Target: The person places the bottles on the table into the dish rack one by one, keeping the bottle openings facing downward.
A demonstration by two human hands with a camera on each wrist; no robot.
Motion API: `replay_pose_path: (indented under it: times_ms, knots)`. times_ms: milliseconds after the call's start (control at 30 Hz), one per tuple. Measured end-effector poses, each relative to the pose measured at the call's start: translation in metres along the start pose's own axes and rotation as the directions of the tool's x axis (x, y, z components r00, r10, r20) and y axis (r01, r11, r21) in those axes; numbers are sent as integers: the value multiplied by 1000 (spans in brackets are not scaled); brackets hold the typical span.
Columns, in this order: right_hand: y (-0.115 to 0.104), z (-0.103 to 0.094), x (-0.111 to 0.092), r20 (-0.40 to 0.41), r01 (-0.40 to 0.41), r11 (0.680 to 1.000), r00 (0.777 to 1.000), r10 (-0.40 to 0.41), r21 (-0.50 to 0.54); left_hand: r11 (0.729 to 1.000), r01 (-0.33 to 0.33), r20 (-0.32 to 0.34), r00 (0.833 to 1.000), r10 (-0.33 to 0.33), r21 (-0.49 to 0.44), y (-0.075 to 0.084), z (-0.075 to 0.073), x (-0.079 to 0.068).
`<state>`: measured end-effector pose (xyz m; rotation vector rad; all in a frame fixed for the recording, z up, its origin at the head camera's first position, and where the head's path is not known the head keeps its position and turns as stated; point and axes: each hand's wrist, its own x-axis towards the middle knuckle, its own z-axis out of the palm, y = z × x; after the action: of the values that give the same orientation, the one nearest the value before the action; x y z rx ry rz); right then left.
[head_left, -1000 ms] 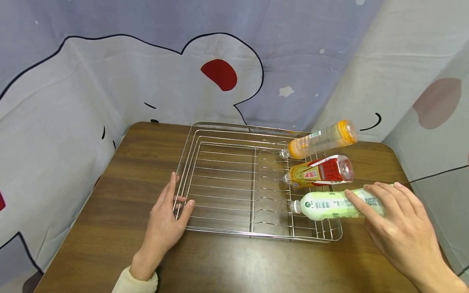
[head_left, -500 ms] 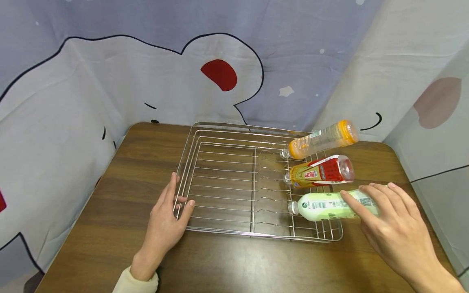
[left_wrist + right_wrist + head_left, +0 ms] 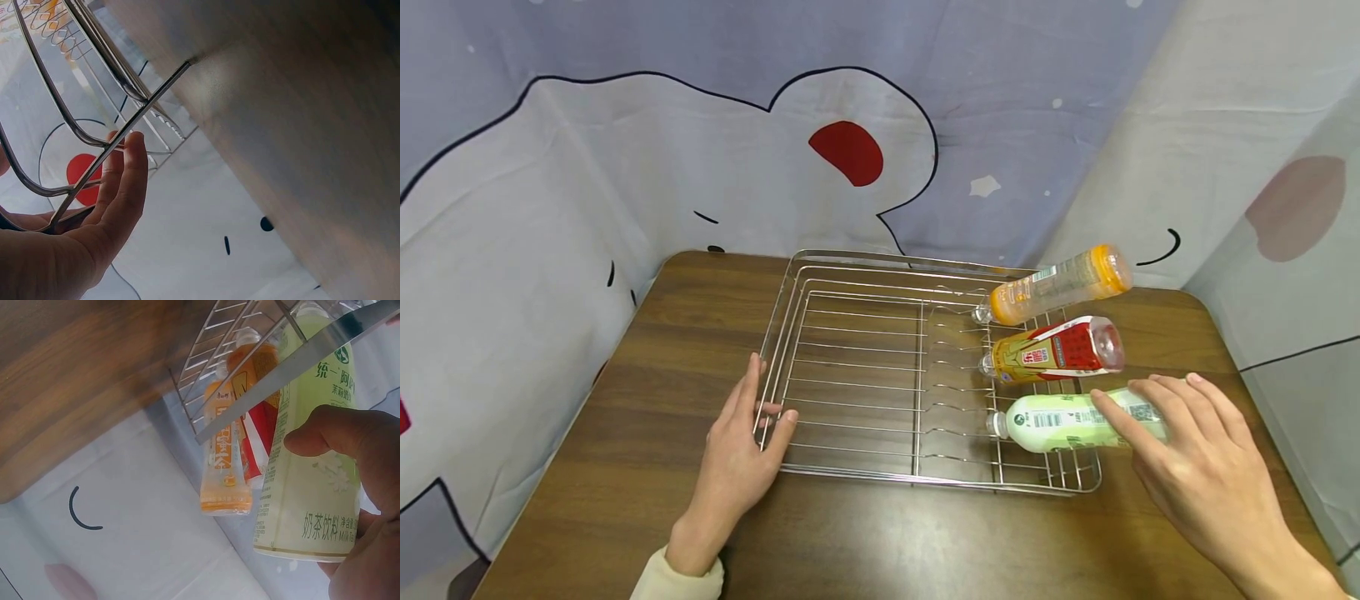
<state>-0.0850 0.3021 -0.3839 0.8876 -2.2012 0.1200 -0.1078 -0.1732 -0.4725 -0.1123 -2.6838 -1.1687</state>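
Note:
A metal wire dish rack (image 3: 917, 392) lies on the brown table. At its left end my left hand (image 3: 739, 442) holds the rim, thumb on the inner side and a fingertip poking between the wires; the left wrist view shows fingers (image 3: 128, 181) against the wires. My right hand (image 3: 1206, 467) grips a pale green milk tea bottle (image 3: 1060, 421) by its base end, its neck pointing left over the rack's right section. The right wrist view shows the thumb across the label of that bottle (image 3: 312, 487). The palm side is partly hidden in the head view.
Behind the green bottle, a red and yellow bottle (image 3: 1052, 350) and a clear bottle with orange bands (image 3: 1052, 286) lean in the rack's right section, necks left. A patterned cloth (image 3: 700, 158) hangs along the table's back and sides.
My right hand has shifted slightly to the left with the green milk tea bottle, so its neck reaches a little farther over the rack. The left hand and the other bottles stay put.

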Motion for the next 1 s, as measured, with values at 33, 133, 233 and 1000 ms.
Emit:
replay_pose_path:
  times_ms: [33, 133, 233, 1000]
  knots:
    - [0, 0, 0, 2, 1, 1000, 1000, -1, -1, 1000, 1, 2, 1000, -1, 0, 0, 0, 0]
    - [-1, 0, 0, 9, 2, 1000, 1000, -2, -4, 1000, 7, 9, 1000, -7, 0, 0, -1, 0]
    - [-1, 1, 1, 8, 5, 1000, 1000, -5, -8, 1000, 13, 14, 1000, -13, 1, 0, -1, 0]
    - [-13, 0, 5, 130, 44, 997, 991, -35, -66, 1000, -18, -5, 1000, 18, 4, 1, 0, 0]
